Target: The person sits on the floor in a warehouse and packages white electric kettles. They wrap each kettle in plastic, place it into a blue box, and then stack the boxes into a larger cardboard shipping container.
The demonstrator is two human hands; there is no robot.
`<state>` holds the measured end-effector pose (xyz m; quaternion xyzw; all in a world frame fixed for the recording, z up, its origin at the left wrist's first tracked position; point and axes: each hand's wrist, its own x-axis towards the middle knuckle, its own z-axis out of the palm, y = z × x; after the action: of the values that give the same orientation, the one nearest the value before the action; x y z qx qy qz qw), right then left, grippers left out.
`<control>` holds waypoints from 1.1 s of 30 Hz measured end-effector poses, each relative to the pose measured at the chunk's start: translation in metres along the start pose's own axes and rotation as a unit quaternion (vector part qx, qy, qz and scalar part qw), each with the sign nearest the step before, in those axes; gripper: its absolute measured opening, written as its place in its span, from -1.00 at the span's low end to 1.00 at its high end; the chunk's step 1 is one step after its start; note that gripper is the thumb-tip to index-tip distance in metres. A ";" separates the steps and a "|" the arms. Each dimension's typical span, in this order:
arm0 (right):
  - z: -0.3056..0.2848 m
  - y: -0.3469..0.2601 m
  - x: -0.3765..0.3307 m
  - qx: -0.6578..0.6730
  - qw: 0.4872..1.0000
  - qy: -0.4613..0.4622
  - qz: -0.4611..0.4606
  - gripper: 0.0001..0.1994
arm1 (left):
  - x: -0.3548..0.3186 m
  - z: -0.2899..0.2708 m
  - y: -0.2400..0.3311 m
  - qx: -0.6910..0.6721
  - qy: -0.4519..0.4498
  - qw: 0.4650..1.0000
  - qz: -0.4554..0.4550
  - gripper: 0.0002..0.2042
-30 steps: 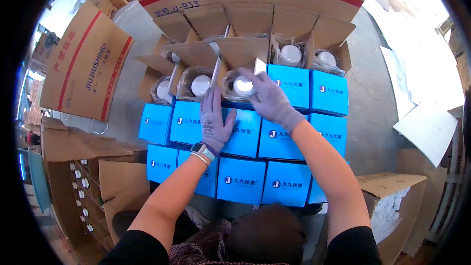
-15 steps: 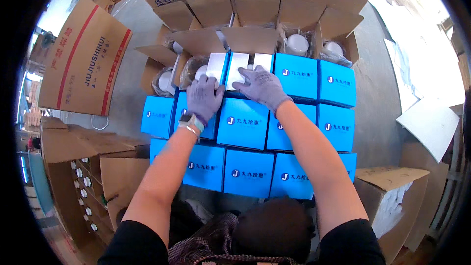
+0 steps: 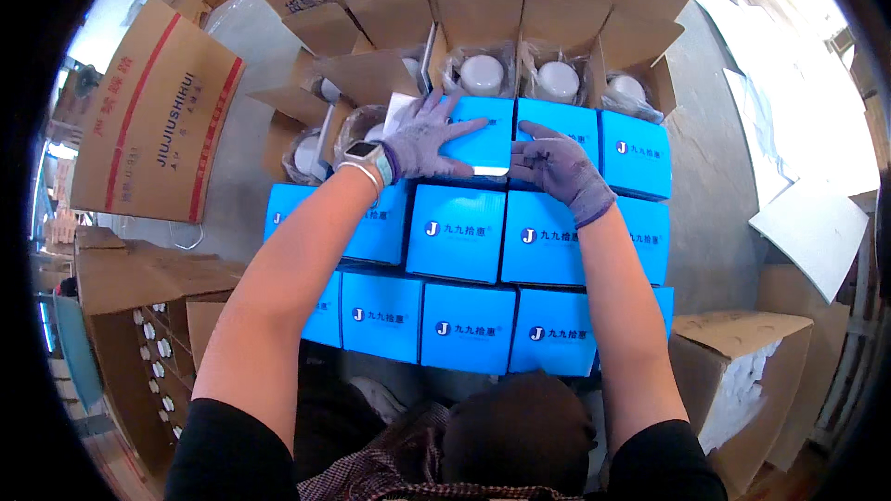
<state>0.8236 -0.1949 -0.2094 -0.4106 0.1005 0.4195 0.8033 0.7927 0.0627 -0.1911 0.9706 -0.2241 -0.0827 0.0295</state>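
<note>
Both my hands wear grey gloves and are at a small blue box [image 3: 490, 141] in the farthest row of blue boxes. Its blue lid lies over the top, with a white strip showing along the near edge. My left hand [image 3: 427, 141] rests spread across the box's left side and lid. At the near right corner, my right hand [image 3: 564, 172] touches the lid edge with bent fingers set apart. Left of this box, a white flap [image 3: 399, 109] of the neighbouring box stands partly behind my left hand.
Open brown boxes hold white rounded items in clear plastic, including a white item [image 3: 482, 74]. Blue boxes [image 3: 455, 232] fill the nearer rows. A large carton [image 3: 158, 116] stands left, a divided carton [image 3: 121, 334] lower left, another carton [image 3: 742, 343] lower right. White sheets [image 3: 812, 232] lie right.
The box's white inner flaps and raised brown flap are gone from view; its blue lid now covers the top. My left hand moved right onto it, my right hand right and nearer.
</note>
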 end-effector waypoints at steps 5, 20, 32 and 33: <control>0.004 0.020 -0.008 -0.449 0.875 0.076 -0.163 -0.50 | 0.008 0.031 0.021 0.038 0.021 0.999 -0.012 -0.11; 0.004 0.052 -0.029 -0.816 0.475 0.115 -0.309 -0.58 | -0.002 0.056 0.024 0.027 0.106 0.994 -0.009 -0.23; 0.055 0.036 0.016 -0.759 0.530 0.066 -0.372 -0.51 | -0.061 0.036 0.056 -0.207 0.382 0.894 -0.109 -0.31; 0.073 0.043 0.027 -0.719 0.558 0.049 -0.411 -0.48 | -0.083 0.040 0.059 -0.214 0.440 0.855 -0.171 -0.32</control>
<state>0.7950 -0.1110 -0.2010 -0.8685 -0.3752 -0.0437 0.3210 0.6872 0.0453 -0.2123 0.8986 0.0048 0.3029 0.3174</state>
